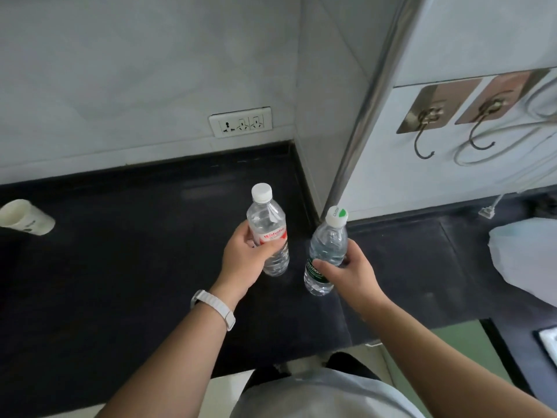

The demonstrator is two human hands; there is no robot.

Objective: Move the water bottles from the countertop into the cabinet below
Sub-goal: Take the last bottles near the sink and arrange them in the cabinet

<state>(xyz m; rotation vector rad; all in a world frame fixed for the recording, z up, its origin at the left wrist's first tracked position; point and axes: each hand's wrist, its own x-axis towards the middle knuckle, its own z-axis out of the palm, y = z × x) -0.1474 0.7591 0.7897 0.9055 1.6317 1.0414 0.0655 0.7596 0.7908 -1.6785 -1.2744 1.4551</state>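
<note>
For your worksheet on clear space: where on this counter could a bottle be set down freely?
Free: the wide dark counter between the paper cup and the left hand, back to the socket. Crowded: the right end, with a plastic bag and a plug.

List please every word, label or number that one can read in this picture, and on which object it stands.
"Watsons", partly covered, on the red-label bottle in the left hand.
"Cestbon", blurred, only partly legible: green-label bottle in the right hand; small print on its cap is also blurred.
Paper cup: dark mark, unreadable.
Wall socket: no text.
</note>
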